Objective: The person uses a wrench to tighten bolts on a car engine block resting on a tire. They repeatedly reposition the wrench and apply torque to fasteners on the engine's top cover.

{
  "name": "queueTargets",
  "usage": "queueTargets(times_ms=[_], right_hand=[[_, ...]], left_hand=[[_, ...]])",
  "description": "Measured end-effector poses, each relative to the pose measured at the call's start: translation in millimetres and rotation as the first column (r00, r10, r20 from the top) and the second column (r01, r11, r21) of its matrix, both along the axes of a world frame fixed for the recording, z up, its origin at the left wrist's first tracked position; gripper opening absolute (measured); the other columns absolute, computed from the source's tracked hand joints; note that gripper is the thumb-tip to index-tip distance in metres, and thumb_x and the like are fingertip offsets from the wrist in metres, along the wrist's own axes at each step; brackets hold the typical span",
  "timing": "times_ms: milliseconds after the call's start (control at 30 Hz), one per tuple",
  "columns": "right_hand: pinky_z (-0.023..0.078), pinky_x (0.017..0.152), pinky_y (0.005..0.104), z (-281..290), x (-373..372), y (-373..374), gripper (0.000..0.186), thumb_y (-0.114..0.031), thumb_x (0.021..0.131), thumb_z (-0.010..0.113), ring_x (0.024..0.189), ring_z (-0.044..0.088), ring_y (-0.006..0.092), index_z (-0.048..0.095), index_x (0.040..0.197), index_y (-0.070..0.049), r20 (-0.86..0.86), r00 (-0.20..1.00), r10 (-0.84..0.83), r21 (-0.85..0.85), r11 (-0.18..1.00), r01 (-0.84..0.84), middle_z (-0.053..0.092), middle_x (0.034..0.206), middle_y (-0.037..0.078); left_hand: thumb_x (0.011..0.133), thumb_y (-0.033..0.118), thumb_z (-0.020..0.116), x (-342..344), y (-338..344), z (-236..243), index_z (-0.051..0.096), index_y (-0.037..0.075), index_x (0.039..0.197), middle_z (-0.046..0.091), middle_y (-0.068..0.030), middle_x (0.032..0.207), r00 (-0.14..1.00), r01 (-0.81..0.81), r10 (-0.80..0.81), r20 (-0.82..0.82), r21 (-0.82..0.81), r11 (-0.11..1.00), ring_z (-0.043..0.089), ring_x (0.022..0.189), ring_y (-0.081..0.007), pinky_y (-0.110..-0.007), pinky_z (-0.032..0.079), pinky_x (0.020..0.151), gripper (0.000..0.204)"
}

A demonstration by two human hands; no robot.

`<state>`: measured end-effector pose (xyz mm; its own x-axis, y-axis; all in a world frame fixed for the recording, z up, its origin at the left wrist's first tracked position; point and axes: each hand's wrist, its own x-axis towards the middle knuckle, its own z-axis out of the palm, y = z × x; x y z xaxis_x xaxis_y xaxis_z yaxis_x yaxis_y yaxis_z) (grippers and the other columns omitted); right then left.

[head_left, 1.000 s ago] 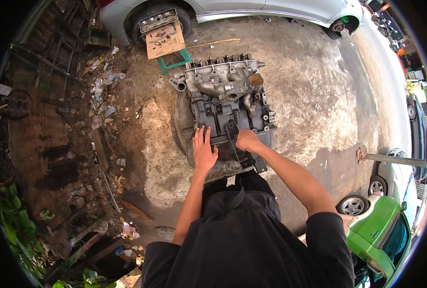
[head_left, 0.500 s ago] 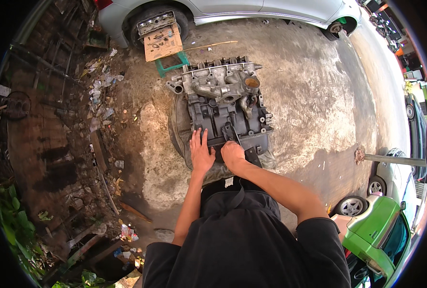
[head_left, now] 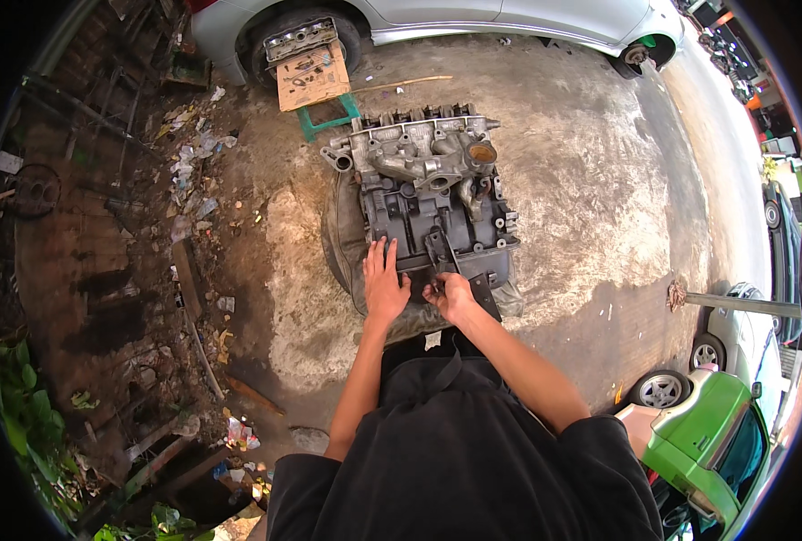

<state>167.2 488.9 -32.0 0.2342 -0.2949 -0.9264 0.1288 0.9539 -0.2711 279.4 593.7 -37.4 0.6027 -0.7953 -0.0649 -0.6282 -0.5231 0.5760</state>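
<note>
Okay, so treating the engine (head_left: 437, 216) as the middle of the dial: it sits low in front of the person, whose torso blocks the 6 o'clock side. Widest open room is from 1 to 3 o'clock, a broad patch of bare concrete (head_left: 590, 171). At 12, well apart, you run into a silver car (head_left: 545, 13). Around 10:30 a green stool (head_left: 329, 115) sits near the engine's top corner, with a cardboard sheet (head_left: 311, 77) beside it. Out at 9 o'clock there's a strip of litter (head_left: 194, 171) along the edge of the concrete, and a green vehicle (head_left: 712, 424) fills 4 o'clock, well clear.

Pose-wise, the left forearm (head_left: 358, 374) comes up pointing between 12 and 1. The left hand (head_left: 384, 287) rests at the engine's 7 o'clock edge, fingers spread and pointing toward 12, not wrapped around anything. The right forearm (head_left: 527, 368) slants up toward 10 or 11, and the right hand (head_left: 451, 298) is at the 6 o'clock edge, just beside a dark bracket (head_left: 437, 245). Its fingers are curled in with the tips bunched; can't tell whether they're actually gripping something dark there.
</note>
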Motion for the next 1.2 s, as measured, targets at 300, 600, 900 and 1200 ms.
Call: queueTargets(times_ms=[300,600,900,1200], right_hand=[[0.032,0.041,0.0215,3,-9,-14,0.017,0.0,0.099,0.028,0.056,0.041,0.0106,0.041,0.109,0.007,0.307,0.948,-0.08,0.148,0.988,0.036,0.06,0.11,0.023],[0.028,0.038,0.0212,15,1,-16,0.014,-0.002,0.1,0.035,0.051,0.037,0.0085,0.045,0.108,0.003,0.117,0.983,0.145,0.004,0.989,-0.146,0.063,0.1,0.02],[0.027,0.037,0.026,21,0,-13,0.012,-0.003,0.096,0.038,0.048,0.038,0.0112,0.049,0.095,0.001,0.058,0.984,0.167,-0.038,0.985,-0.165,0.058,0.08,0.013],[0.037,0.043,0.0338,9,-9,-13,0.021,-0.014,0.099,0.044,0.045,0.042,0.016,0.059,0.096,0.0,-0.191,0.815,0.547,-0.118,0.812,-0.572,0.057,0.072,0.009]], left_hand=[[0.082,0.008,0.065,2,0,-2,0.034,0.01,0.151,0.03,-0.0145,0.156,1.0,0.016,-0.016,0.001,0.007,1.0,0.021,0.148,-0.0363,-0.054,0.021,0.12,0.076],[0.082,0.008,0.065,1,-1,0,0.035,0.01,0.151,0.029,-0.0149,0.157,1.0,0.022,-0.022,0.005,0.03,0.999,0.02,0.149,-0.0363,-0.054,0.02,0.121,0.075],[0.082,0.008,0.065,1,-1,2,0.035,0.01,0.151,0.029,-0.0153,0.157,1.0,0.013,-0.013,-0.003,0.017,1.0,0.021,0.149,-0.0363,-0.054,0.02,0.121,0.075],[0.083,0.008,0.065,2,-2,3,0.034,0.01,0.152,0.029,-0.0153,0.157,1.0,0.021,-0.021,0.0,0.018,1.0,0.02,0.149,-0.0365,-0.054,0.02,0.121,0.076]])
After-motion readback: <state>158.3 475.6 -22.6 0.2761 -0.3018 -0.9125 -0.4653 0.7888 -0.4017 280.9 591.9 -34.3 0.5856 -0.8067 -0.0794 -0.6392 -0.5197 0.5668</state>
